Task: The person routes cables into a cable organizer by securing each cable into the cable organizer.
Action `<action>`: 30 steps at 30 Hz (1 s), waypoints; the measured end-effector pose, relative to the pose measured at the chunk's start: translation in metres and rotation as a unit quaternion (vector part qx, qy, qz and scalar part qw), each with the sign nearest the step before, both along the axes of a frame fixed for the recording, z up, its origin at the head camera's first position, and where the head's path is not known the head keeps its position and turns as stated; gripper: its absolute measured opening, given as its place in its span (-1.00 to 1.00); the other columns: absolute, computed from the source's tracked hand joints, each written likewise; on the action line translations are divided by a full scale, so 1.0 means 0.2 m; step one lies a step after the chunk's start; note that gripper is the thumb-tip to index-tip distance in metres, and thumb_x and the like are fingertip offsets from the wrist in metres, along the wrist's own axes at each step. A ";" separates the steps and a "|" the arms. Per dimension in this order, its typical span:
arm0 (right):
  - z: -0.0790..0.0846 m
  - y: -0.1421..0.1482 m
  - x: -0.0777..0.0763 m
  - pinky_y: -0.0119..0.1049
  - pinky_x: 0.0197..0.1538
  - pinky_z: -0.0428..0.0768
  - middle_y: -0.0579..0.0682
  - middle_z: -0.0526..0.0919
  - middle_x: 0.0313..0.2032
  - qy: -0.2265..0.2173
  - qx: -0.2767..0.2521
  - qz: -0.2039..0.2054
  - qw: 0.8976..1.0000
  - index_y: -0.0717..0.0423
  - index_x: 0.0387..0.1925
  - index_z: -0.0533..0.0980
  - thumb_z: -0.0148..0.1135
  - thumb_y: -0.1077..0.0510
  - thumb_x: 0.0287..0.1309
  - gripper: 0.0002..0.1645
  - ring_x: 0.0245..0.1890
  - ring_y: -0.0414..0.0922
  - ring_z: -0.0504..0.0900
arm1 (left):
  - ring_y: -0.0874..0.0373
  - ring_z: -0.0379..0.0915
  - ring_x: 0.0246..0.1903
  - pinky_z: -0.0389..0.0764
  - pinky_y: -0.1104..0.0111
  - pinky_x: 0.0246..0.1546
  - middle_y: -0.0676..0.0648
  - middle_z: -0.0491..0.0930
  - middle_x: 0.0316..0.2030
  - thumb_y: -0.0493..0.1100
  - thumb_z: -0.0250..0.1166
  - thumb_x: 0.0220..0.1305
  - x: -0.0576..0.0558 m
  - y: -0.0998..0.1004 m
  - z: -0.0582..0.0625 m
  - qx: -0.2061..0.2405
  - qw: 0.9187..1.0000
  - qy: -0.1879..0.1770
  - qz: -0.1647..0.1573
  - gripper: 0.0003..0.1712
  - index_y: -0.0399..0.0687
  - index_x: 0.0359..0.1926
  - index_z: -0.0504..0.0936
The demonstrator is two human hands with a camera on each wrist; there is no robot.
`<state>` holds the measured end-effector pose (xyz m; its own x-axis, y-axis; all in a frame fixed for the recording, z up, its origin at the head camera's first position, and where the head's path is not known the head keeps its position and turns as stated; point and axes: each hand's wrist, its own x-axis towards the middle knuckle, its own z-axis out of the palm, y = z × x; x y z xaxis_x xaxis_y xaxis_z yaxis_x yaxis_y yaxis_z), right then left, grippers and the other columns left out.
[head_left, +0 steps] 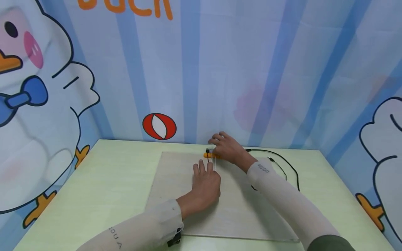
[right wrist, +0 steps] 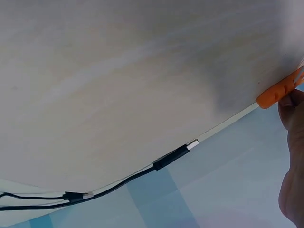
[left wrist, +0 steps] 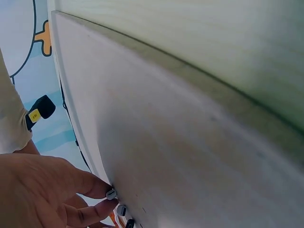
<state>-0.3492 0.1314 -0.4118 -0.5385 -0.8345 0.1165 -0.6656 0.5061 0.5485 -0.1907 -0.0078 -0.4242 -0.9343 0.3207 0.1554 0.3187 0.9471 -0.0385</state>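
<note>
The right hand's fingers (head_left: 220,138) are curling round an orange piece (head_left: 209,156) at the far edge of a pale board (head_left: 238,209). The left hand (head_left: 205,183) is lying flat, fingers straight, just before it. Black cables (head_left: 290,167) are trailing loose over the worktop (head_left: 103,181), seemingly unhandled as yet.

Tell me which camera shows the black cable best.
The head view: the black cable loops across the table behind the right arm, clear of the board. The right wrist view shows only a stretch with plugs along the board's edge. The left wrist view shows no clear cable.
</note>
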 end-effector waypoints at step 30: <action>-0.06 0.22 0.14 0.04 0.37 0.62 0.02 0.77 0.31 0.023 -0.145 -0.057 0.987 -0.15 -0.06 0.90 0.48 0.20 0.49 -0.81 0.28 0.05 0.68 | -0.45 0.38 0.55 0.36 -0.27 0.50 -0.35 0.58 0.41 0.00 0.50 0.51 -0.04 0.00 0.02 0.031 0.999 -0.006 -0.005 -0.53 -0.14 0.28 0.69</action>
